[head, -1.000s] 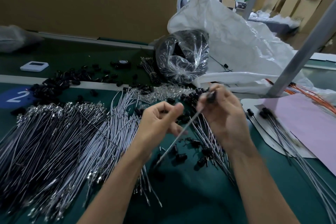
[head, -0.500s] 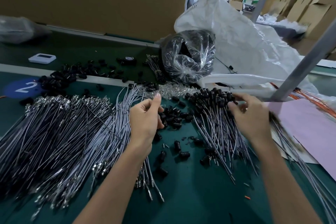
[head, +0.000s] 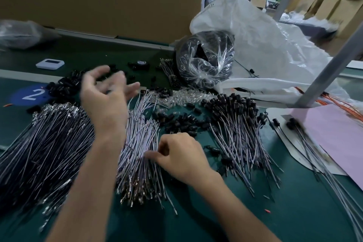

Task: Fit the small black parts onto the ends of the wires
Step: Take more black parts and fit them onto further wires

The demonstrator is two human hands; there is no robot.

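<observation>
On the green desk (head: 294, 212), a broad heap of bare wires (head: 49, 153) fills the left. The left hand (head: 104, 100) hovers blurred above it, near scattered black parts (head: 64, 86), its grip apart and holding nothing. On the middle bundle of wires (head: 141, 133) rests the right hand (head: 180, 159), fingers curled and grip drawn together at the strands; whether it has caught one I cannot tell. Just beyond lie loose small black parts (head: 180, 124), then a fan of capped wires (head: 235, 124) and a pink sheet (head: 334, 139).
</observation>
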